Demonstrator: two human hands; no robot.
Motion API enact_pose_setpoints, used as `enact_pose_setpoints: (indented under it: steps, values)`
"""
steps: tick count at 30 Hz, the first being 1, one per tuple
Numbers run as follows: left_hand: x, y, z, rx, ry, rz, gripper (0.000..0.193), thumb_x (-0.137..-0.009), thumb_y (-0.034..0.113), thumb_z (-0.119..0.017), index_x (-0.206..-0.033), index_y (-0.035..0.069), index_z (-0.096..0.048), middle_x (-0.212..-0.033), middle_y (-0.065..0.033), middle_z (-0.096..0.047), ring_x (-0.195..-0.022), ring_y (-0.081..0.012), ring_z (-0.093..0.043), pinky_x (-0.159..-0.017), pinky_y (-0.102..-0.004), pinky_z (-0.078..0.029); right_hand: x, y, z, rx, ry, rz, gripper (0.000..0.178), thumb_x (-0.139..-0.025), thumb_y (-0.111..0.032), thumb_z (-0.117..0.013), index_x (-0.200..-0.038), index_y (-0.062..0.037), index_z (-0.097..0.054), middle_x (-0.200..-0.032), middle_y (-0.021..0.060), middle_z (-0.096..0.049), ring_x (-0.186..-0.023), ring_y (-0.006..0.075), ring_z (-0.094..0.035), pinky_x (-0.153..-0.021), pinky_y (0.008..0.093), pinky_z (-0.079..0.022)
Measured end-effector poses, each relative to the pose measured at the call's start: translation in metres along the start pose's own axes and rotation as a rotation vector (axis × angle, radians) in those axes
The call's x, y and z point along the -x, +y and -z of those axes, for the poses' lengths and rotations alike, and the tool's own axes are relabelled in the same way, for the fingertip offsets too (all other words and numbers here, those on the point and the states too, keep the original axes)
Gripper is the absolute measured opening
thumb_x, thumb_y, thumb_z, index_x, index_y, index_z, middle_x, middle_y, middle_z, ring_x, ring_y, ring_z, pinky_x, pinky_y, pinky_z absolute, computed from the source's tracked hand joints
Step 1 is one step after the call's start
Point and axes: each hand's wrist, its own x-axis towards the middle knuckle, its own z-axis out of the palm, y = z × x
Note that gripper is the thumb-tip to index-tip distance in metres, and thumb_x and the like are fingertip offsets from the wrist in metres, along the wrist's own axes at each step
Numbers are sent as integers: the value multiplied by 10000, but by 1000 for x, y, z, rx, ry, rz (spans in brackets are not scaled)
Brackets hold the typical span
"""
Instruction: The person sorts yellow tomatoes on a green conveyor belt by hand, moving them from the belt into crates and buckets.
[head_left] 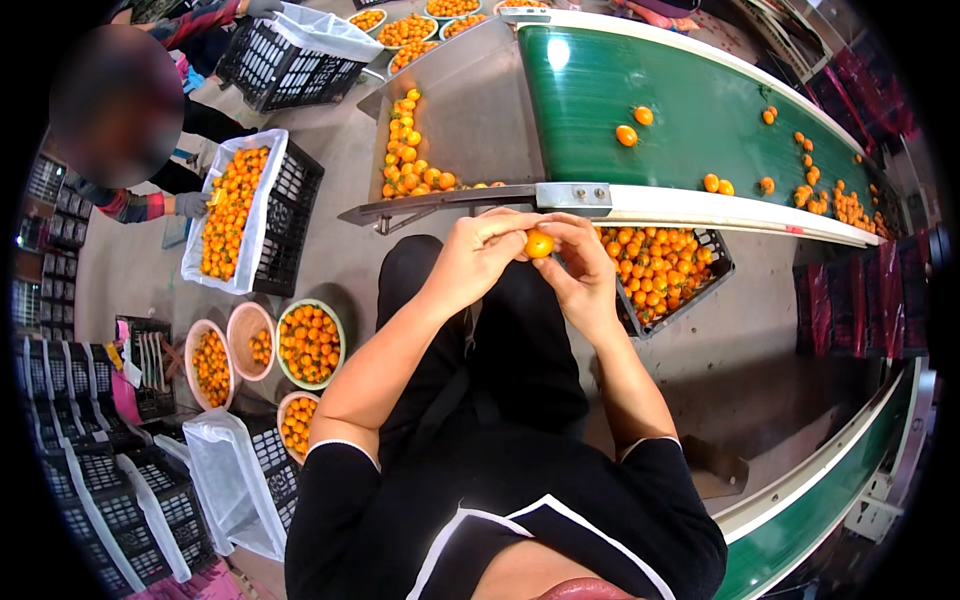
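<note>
An orange cherry tomato (539, 243) sits between the fingers of both my hands, in front of the conveyor's near edge. From the left, my left hand (472, 258) pinches it with bent fingers. My right hand (582, 268) closes on its other side, the thumb beneath it. Just beyond them is the metal chute (480, 110), with a row of orange tomatoes (405, 150) along its left side. It joins a green conveyor belt (690, 90) carrying scattered tomatoes, bunched at the far right. Partly behind my right hand is a black crate (728, 262) full of tomatoes.
To the left stand several tubs of tomatoes, among them a green-rimmed tub (342, 345). A co-worker's gloved hand (192, 204) reaches to a lined crate (290, 215) of tomatoes. Stacked black crates (130, 500) fill the lower left; another green belt (800, 540) runs at lower right.
</note>
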Motion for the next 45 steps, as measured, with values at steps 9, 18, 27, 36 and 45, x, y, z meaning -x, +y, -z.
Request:
enact_pose_setpoints:
  steps: [9,18,27,36,45]
  values:
    - [-18,-14,-42,41,-4,74,267,-942,-17,-492,-1166,-39,-636,-1038,-90,-639,-916,-177,-663,-802,-291,-569,9,16,51,-365,-47,-180,383,-856,116,-597,-1215,-14,-565,-1257,63,-545,-1149,170,-560,-979,315,-454]
    - [-21,-66,-46,54,120,146,192,-962,56,-514,-1064,-30,-652,-995,-61,-675,-850,-110,-636,-807,-259,-521,8,35,73,-196,-21,-309,373,-848,91,-598,-1206,-6,-551,-1146,39,-604,-1054,121,-592,-928,271,-464]
    - [0,-116,12,-132,235,143,170,-850,-55,-564,-990,-6,-648,-935,-44,-660,-840,-102,-619,-792,-254,-497,-93,73,41,987,-232,137,359,-779,-25,-665,-1132,-50,-601,-1140,156,-593,-1033,357,-588,-884,424,-487]
    - [85,-96,196,-420,912,124,233,-865,13,-578,-1086,29,-649,-966,-72,-669,-878,-150,-625,-801,-280,-493,-112,32,-10,1012,-217,94,377,-800,-62,-684,-1166,-35,-595,-1212,147,-578,-1119,348,-546,-960,413,-459]
    - [142,-192,243,-598,1007,458,264,-904,229,-622,-998,-6,-697,-885,-107,-701,-841,-206,-659,-801,-308,-506,-115,29,-15,1076,-176,80,371,-790,-75,-690,-1149,-38,-607,-1192,123,-606,-1131,328,-545,-960,404,-459]
